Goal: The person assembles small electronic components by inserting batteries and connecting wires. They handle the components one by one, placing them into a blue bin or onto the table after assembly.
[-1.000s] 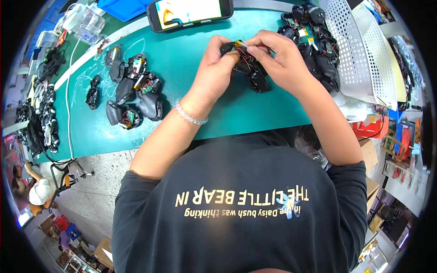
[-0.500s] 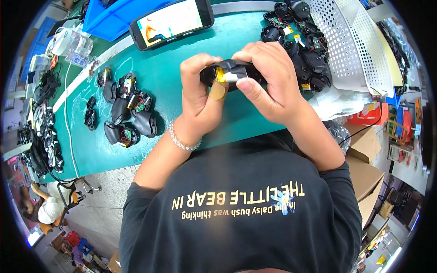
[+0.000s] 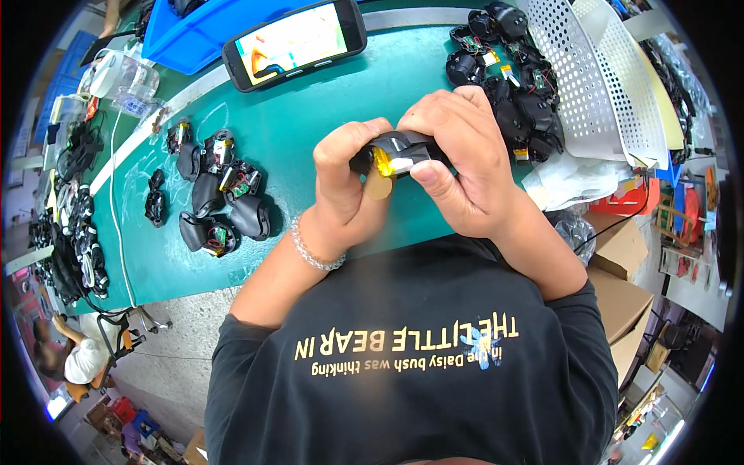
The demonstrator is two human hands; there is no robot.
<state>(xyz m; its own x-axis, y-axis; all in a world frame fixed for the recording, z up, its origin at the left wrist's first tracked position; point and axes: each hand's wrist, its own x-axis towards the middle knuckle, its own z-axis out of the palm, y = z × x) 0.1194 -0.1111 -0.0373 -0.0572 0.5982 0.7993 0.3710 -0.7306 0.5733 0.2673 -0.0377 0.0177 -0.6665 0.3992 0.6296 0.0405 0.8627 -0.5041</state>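
Between my two hands is a black rounded plastic housing (image 3: 401,147), gripped in front of my chest above the table. A small silver battery with yellow tape (image 3: 384,161) shows at its near side. My left hand (image 3: 349,174) clasps the housing's left end, and a tan bandage is wrapped around its thumb. On the other end, my right hand (image 3: 465,159) curls its fingers over the top, its thumb pressing near the battery. The housing's far side is hidden by my fingers. Similar black housings (image 3: 208,192) with exposed circuit boards and batteries lie to the left.
A green tabletop (image 3: 310,116) spreads under my hands. At the back, a phone (image 3: 294,43) with a lit screen leans by a blue bin (image 3: 186,39). More black housings (image 3: 511,108) are heaped at right beside a perforated white basket (image 3: 573,85). A white cable (image 3: 116,201) runs down the left.
Both hands have come slightly nearer to me with the housing, which is tilted a little differently. My grip stays on both ends of it.
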